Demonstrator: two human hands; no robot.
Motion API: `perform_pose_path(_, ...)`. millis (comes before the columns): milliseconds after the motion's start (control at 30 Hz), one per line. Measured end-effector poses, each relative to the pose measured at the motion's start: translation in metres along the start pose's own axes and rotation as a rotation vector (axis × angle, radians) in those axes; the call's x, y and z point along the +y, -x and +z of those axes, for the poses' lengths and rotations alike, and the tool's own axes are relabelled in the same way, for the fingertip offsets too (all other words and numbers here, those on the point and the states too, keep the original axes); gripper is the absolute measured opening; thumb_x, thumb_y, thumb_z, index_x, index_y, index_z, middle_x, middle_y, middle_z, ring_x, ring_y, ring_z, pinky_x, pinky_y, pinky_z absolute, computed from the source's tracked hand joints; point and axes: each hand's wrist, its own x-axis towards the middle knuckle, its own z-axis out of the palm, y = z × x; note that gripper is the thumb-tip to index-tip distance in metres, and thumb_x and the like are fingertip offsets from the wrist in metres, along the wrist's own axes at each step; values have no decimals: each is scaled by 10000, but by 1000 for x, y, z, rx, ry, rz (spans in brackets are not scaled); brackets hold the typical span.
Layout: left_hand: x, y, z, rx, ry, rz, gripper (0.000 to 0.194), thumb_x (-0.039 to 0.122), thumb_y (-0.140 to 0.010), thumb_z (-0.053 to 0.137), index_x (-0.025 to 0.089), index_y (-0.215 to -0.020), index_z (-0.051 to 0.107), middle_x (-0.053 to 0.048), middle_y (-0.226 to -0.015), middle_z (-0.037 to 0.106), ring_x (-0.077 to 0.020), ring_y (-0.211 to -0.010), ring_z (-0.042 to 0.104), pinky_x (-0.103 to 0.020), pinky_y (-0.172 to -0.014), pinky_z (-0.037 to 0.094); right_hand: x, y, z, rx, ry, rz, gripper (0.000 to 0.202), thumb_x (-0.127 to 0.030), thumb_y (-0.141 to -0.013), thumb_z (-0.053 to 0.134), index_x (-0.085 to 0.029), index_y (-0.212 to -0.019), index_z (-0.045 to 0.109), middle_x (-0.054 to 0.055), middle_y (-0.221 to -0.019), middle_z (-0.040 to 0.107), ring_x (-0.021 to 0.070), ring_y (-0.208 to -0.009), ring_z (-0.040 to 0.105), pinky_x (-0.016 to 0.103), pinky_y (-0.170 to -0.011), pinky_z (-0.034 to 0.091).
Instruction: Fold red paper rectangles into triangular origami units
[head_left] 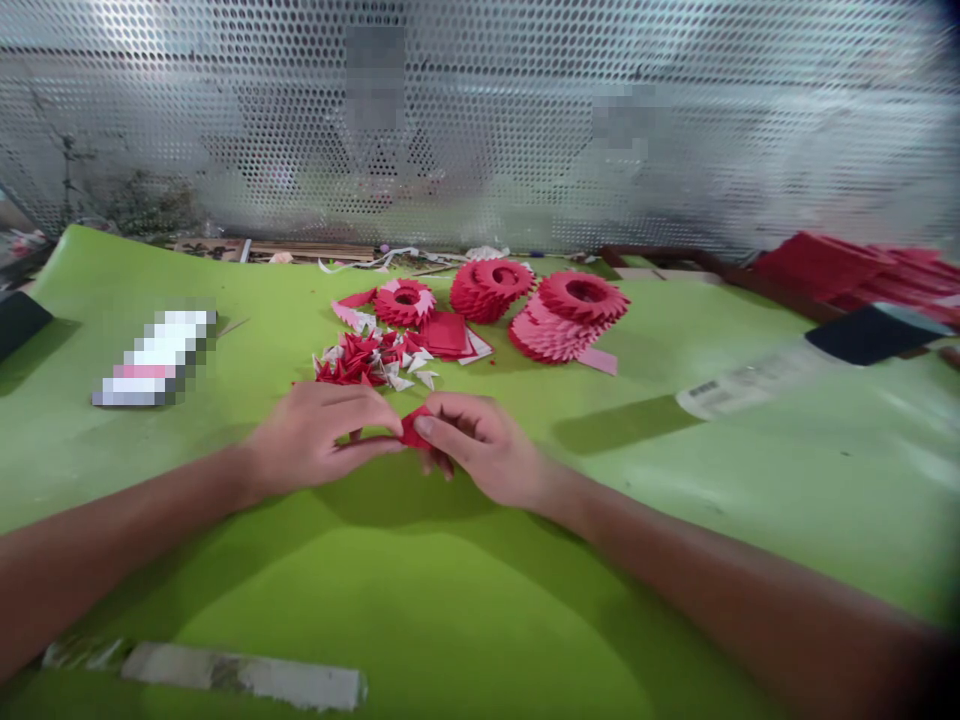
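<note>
Between my two hands is a small folded piece of red paper (413, 428), held up over the green table cover. My right hand (480, 440) pinches it between thumb and fingers. From the other side, the fingertips of my left hand (322, 435) close on its left edge. Just beyond my hands lies a pile of folded red and white paper pieces (360, 360). A stack of red paper squares (444, 334) rests beside that pile, with white sheets under it.
Ring-shaped paper models stand behind: a small red-and-pink ring (405, 300), a red stack (487, 290) and a red-and-pink stack (568, 318). A clear cylinder with a dark cap (870, 335) is at right, near red bundles (832, 265). Worn tape (247, 675) crosses the front.
</note>
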Motion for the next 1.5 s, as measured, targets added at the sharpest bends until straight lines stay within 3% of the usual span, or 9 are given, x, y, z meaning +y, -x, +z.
perform_pose_path(133, 4, -5, -3, 2, 44, -98, 205, 305, -1004, 595, 168, -915, 721, -12, -852, 781, -97, -701, 710, -179, -643, 542, 2, 0, -1, -7, 2, -21, 403, -536, -965, 567, -168, -809, 613, 1, -661, 642, 92, -500, 544, 206, -444, 402)
perform_pose_path(333, 9, -8, -3, -31, 343, -508, 203, 347, -931, 686, 160, -871, 737, -25, -806, 766, -106, -605, 667, -189, -537, 519, 2, 0, -2, -8, 77, -39, 424, -557, -979, 530, -168, -828, 605, 10, -682, 649, 95, -499, 535, 207, -437, 394)
perform_pose_path(467, 11, -11, -3, -28, 545, -666, 221, 371, -881, 720, 150, -891, 713, -27, -767, 724, -96, -540, 598, -193, -482, 484, 3, 0, -3, -15, 182, -89, 421, -520, -1006, 488, -165, -812, 604, 5, -653, 612, 94, -491, 509, 211, -436, 356)
perform_pose_path(633, 11, -10, -3, -71, 623, -708, 252, 389, -883, 698, 148, -949, 663, -21, -745, 678, -100, -534, 568, -204, -474, 463, 4, 0, -3, 5, 331, -204, 355, -423, -1006, 520, -170, -772, 602, -22, -614, 560, 82, -498, 457, 211, -450, 308)
perform_pose_path(800, 8, -7, -1, -173, 607, -731, 393, 426, -872, 707, 178, -1152, 587, -30, -886, 673, -140, -684, 629, -237, -568, 503, -4, 1, 2, 64, 393, -155, 317, -315, -1002, 516, -165, -735, 602, -22, -608, 556, 79, -504, 436, 211, -456, 297)
perform_pose_path(933, 9, -8, 0, -344, 481, -641, 293, 427, -958, 568, 161, -854, 634, -4, -696, 609, -125, -603, 546, -229, -532, 394, -8, 2, 1, 11, 362, -85, 312, -323, -995, 515, -163, -744, 609, -23, -613, 555, 81, -505, 444, 208, -451, 299)
perform_pose_path(1033, 7, -8, 0, -313, 437, -593, 382, 406, -988, 487, 158, -723, 605, -2, -632, 585, -119, -575, 522, -235, -540, 367, -6, 1, 0, -8, 326, -64, 347, -381, -1006, 499, -164, -757, 607, -18, -620, 569, 87, -511, 469, 213, -466, 319)
perform_pose_path(1333, 6, -7, 0, -315, 488, -664, 392, 499, -983, 498, 159, -843, 631, -10, -691, 615, -131, -591, 550, -237, -536, 389, -6, 1, -1, -77, 314, -47, 409, -426, -1035, 459, -173, -743, 593, -2, -639, 622, 94, -524, 518, 221, -487, 368)
perform_pose_path(1500, 4, -5, 0, -263, 543, -737, 423, 522, -974, 504, 160, -789, 619, 0, -633, 598, -115, -539, 517, -230, -510, 364, 0, 2, -1, 84, 341, -222, 187, -337, -955, 614, -184, -1061, 604, 12, -824, 680, 102, -592, 579, 212, -488, 444)
